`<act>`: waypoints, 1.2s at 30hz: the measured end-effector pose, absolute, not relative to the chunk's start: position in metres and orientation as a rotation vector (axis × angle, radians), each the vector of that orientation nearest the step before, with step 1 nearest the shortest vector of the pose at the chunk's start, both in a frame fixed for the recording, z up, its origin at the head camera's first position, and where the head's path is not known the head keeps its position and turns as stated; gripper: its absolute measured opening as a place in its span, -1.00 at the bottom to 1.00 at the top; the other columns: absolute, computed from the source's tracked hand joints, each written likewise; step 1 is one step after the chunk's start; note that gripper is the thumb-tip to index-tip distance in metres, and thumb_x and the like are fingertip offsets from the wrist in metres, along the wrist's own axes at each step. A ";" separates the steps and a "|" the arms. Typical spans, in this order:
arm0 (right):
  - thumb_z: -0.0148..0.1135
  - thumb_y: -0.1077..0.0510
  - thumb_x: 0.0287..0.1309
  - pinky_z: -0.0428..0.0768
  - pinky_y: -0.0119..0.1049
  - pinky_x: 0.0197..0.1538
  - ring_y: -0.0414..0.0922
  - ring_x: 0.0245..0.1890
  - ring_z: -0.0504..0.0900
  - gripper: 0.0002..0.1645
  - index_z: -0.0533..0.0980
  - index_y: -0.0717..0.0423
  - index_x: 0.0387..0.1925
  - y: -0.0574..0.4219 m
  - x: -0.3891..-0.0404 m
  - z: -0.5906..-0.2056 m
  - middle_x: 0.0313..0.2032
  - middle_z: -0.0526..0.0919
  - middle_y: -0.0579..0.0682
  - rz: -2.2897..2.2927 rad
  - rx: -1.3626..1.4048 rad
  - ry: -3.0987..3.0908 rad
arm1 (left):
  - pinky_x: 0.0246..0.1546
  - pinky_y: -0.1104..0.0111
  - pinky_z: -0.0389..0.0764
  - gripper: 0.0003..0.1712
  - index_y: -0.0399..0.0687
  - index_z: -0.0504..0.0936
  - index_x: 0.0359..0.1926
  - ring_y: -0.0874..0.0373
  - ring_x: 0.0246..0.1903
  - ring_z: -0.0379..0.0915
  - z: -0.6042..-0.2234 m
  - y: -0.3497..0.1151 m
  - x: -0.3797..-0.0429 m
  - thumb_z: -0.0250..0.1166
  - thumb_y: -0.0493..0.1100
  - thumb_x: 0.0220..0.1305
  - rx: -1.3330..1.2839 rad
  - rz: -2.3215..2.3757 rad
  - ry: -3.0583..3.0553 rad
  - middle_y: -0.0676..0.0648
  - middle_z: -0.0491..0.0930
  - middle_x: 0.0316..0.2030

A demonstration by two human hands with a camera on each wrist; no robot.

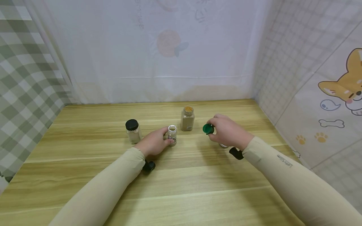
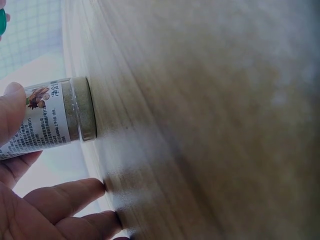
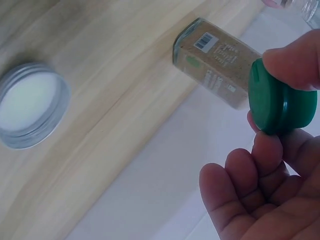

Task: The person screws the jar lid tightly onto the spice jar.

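My left hand (image 1: 154, 142) holds a small clear spice jar (image 1: 172, 135) between thumb and fingers. The jar's round mouth has no lid on it. In the left wrist view, the spice jar (image 2: 47, 117) has a white printed label and greyish-brown powder near its base, which is at the wooden tabletop. My right hand (image 1: 227, 131) pinches a green cap (image 1: 208, 129) above the table, its hollow side visible in the head view. The right wrist view has the green cap (image 3: 280, 100) between thumb and fingertips, the other fingers curled.
A square glass jar (image 1: 187, 121) of brown powder with an orange-brown top stands between and beyond the hands. A black-lidded jar (image 1: 133, 133) is left of the left hand. Partly hidden under the right hand is a round silver-rimmed container (image 3: 32, 107). A white curtain (image 1: 118, 47) hangs behind.
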State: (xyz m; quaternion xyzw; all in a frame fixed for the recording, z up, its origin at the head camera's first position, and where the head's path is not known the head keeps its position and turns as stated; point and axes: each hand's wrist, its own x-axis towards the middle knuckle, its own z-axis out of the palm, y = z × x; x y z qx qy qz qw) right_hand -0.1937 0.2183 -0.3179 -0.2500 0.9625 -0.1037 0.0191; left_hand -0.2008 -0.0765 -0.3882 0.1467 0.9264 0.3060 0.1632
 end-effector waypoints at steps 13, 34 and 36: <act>0.37 0.23 0.23 0.55 -0.17 -0.03 -0.04 -0.19 0.47 -0.77 0.65 0.24 -0.10 0.200 -0.199 -0.315 -0.23 0.61 0.01 -0.287 -0.810 2.991 | 0.25 -0.02 0.57 -0.61 0.12 0.49 0.21 -0.01 0.16 0.57 -0.387 -0.076 -0.201 0.30 0.12 0.52 0.421 0.853 2.649 -0.08 0.65 0.13; 0.41 0.19 0.22 0.57 -0.21 0.00 -0.05 -0.15 0.47 -0.79 0.67 0.19 -0.13 0.159 -0.204 -0.315 -0.26 0.62 -0.02 -0.204 -0.892 2.957 | 0.33 -0.03 0.54 -0.56 0.16 0.47 0.30 -0.04 0.29 0.53 -0.386 -0.077 -0.201 0.29 0.10 0.53 0.428 0.887 2.622 -0.08 0.63 0.23; 0.41 0.18 0.22 0.59 -0.20 0.04 -0.04 -0.11 0.50 -0.76 0.68 0.20 -0.10 0.155 -0.205 -0.316 -0.22 0.66 -0.01 -0.183 -0.905 2.956 | 0.34 -0.03 0.54 -0.56 0.16 0.47 0.30 -0.05 0.30 0.53 -0.386 -0.077 -0.201 0.29 0.10 0.52 0.428 0.892 2.619 -0.08 0.63 0.23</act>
